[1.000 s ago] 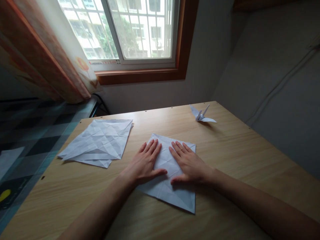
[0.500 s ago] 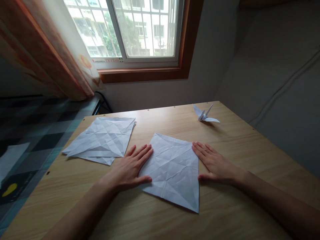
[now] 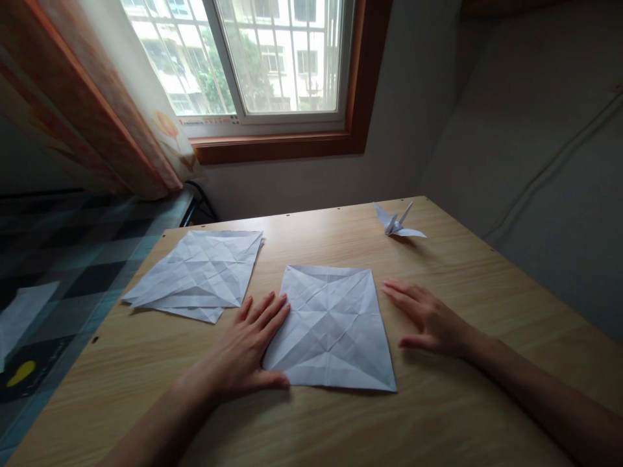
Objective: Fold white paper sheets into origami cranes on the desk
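Observation:
A creased white square sheet of paper [image 3: 331, 324] lies unfolded on the wooden table in front of me. My left hand [image 3: 256, 344] rests flat along its left edge, fingers spread, with the fingertips and thumb on the paper. To the right of the sheet is my right hand [image 3: 426, 318], its fingers stretched out and a small gap between them and the paper's edge. Neither hand grips anything. At the far right of the table stands a folded paper crane [image 3: 398, 227].
Several creased white sheets [image 3: 209, 269] are stacked at the table's left. The wooden table [image 3: 311, 237] reaches toward a wall below the window [image 3: 287, 58]. On the left are a checked cloth surface [image 3: 97, 246] and an orange curtain [image 3: 87, 97].
The sheet has turned so its near edge lies more level. My right hand has come off its right edge and shifted right. My left hand has slid slightly toward me.

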Motion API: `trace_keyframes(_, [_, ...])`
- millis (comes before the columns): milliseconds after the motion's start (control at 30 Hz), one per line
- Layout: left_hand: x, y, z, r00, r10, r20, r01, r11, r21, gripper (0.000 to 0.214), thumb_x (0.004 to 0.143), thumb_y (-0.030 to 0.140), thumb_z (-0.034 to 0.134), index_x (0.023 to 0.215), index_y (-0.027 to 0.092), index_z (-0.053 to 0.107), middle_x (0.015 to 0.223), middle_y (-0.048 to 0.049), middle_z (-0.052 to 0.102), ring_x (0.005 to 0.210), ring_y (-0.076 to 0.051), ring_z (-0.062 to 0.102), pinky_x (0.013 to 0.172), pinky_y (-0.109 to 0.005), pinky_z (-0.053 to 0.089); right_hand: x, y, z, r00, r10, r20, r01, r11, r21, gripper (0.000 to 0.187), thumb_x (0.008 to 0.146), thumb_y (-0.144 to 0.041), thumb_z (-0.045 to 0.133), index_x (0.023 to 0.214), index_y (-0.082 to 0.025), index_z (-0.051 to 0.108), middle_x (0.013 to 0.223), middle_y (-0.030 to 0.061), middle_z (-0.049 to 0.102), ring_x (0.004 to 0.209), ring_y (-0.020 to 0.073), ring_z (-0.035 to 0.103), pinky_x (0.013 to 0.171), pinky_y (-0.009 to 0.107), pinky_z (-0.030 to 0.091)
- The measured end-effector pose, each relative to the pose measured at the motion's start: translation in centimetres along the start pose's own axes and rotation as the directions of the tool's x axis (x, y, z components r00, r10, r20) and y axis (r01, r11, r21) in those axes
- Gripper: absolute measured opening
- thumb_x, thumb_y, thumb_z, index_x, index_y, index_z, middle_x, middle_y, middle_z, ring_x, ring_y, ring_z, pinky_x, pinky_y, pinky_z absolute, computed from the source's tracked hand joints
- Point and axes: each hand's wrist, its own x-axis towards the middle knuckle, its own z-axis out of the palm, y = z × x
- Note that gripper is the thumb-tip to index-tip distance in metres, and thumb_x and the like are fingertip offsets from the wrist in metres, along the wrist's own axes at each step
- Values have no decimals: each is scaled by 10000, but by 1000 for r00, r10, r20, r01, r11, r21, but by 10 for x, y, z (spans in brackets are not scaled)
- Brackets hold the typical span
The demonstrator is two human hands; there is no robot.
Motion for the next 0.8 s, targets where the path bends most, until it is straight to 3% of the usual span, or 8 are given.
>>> trace_keyframes(67, [0,5,3,999,-28,-31,28,1000,7,1097,722,844,420,1534,161,144,1571,-168,228,1446,-407,188,1142,-614,124,3,-16,0,995,-101,24,101,995,23,967,738,-746,574,1437,-101,401,1461,219,430,1366,345,377,1108,503,351])
trace_keyframes(167, [2,10,2,997,-58,-51,58,998,6,1038,749,821,420,1529,177,188,1569,-167,244,1443,-411,193,1136,-630,125,10,-41,3,975,-213,68,214,977,-13,958,738,-760,557,1415,-94,433,1438,223,462,1359,364,384,1099,551,344])
trace_keyframes(300, [3,12,-3,998,-59,-6,59,998,-13,973,744,818,437,1510,242,269,1574,-170,225,1437,-441,186,1105,-664,169,15,-61,8,938,-346,-14,340,928,-151,554,901,-428,508,1285,-31,554,1248,222,627,1225,331,540,1005,508,466])
trace_keyframes(367, [3,12,-5,999,-50,2,50,998,-22,987,725,832,442,1508,254,274,1576,-174,217,1436,-452,175,1096,-673,175,16,-65,8,912,-401,-84,373,898,-236,383,890,-203,469,1196,-18,607,1120,202,691,1095,284,630,913,435,539])
trace_keyframes(467, [3,11,-5,999,-45,6,45,998,-31,1055,683,858,455,1511,232,267,1578,-182,205,1441,-452,155,1109,-665,150,16,-71,2,881,-455,-133,390,855,-343,303,867,-43,447,1093,-33,650,942,160,731,891,225,689,757,345,581])
trace_keyframes(600, [4,10,-6,1000,-3,16,4,998,-66,1113,672,856,474,1526,195,206,1582,-173,189,1455,-408,150,1149,-618,94,15,-76,-6,876,-452,-169,356,842,-406,231,896,-24,465,1011,-55,663,827,123,716,762,192,672,686,317,559])
trace_keyframes(800, [4,12,-11,995,98,-9,-99,987,-124,1079,707,794,531,1527,182,191,1569,-161,250,1440,-366,244,1180,-571,90,13,-72,-12,887,-387,-251,305,900,-310,149,894,-54,508,951,-105,636,720,56,666,664,161,609,604,286,483])
